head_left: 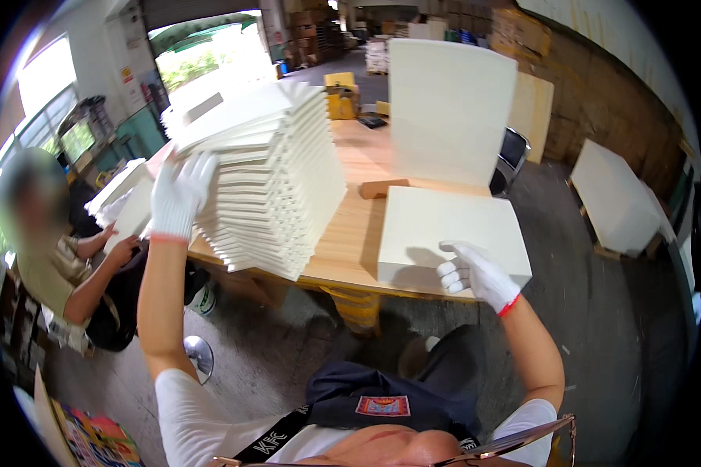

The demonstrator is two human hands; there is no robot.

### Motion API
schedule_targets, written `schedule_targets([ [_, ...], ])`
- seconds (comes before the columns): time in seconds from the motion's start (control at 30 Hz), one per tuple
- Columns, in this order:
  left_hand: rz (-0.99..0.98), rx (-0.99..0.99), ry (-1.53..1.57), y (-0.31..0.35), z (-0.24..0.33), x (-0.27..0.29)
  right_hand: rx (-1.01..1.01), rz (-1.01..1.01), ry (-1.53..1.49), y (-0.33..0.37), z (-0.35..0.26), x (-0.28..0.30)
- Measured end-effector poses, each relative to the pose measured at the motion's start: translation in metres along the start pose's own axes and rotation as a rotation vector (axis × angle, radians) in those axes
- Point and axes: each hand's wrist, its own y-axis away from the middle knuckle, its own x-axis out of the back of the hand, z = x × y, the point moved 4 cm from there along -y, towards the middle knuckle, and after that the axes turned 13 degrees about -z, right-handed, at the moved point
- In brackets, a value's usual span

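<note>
The left hand (pixel 181 194) is spread, fingers extended, against the left side of the stack (pixel 280 179) of white sheets at the tabletop's (pixel 358 245) near edge, toward its left end. The right hand (pixel 475 274) is loosely bent, thumb apart, pinching nothing visible, by the low block (pixel 459 222) at the near right corner; whether they touch, I cannot tell. The stack's edges are ragged, so handling it well likely means flat, even pressure and small lifts, lest sheets slide off. Legible white letters mark the black strap (pixel 276 436); the red patch's (pixel 382 405) print is too small to read.
</note>
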Motion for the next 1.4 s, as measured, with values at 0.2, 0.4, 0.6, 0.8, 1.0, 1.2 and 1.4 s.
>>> schedule_targets([
  [0.2, -0.413, -0.251, -0.496, 0.119, -0.134, -0.036, 0.374, 0.520, 0.131, 0.090, 0.003, 0.130],
  [0.4, -1.193, 0.275, -1.471, 0.139, -0.373, -0.095, 0.119, 0.867, 0.410, 0.145, 0.027, 0.175],
  [0.6, -1.488, 0.156, -1.891, 0.107, -0.506, -0.120, -0.114, 0.893, 0.788, 0.125, 0.040, 0.193],
  [0.8, -1.582, 0.306, -1.967, 0.094, -0.525, -0.120, -0.149, 0.894, 1.110, 0.118, 0.027, 0.171],
  [1.0, -1.466, 0.501, -1.882, 0.075, -0.546, -0.124, 0.139, 0.917, 1.756, 0.107, -0.004, 0.151],
  [1.2, -1.439, 0.122, -1.599, 0.084, -0.568, -0.111, 0.105, 0.877, 1.262, 0.079, -0.006, 0.168],
  [1.4, -1.385, 0.400, -1.272, 0.079, -0.570, -0.101, 0.081, 0.979, 0.813, 0.082, 0.009, 0.162],
])
